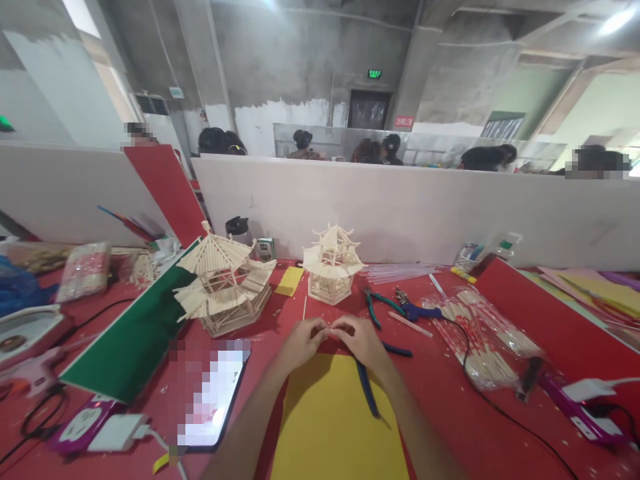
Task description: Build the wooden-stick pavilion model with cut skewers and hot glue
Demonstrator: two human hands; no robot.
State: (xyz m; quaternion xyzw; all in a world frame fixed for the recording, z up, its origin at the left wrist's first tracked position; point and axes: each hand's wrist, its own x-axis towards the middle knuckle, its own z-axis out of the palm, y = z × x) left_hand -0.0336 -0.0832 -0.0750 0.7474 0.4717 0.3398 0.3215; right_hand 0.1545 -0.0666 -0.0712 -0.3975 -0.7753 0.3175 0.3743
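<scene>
From where I stand, the person's left hand (311, 333) and right hand (357, 333) meet just above the far edge of a yellow sheet (340, 420). Fingers are curled inward, tips nearly touching; I can't tell whether either pinch is fully closed or has something small in it. Dark-blue-handled pliers (369, 390) lie partly under the right hand. Just beyond both hands, a small stick-built pagoda (331, 267) stands upright on the red table (435, 400), with a larger stick pavilion (223, 287) to its left.

Over on the right, a white openwork pen cup (465, 263) holds several pens (469, 250), and a clear plastic bag (475, 347) is full of pale sticks with red-printed wrapping. Another clear packet (85, 273), at far left, bundles similar-looking sticks. Behind the pavilion is a black-lidded tumbler (238, 229), its contents hidden, near a little carton (265, 249).
</scene>
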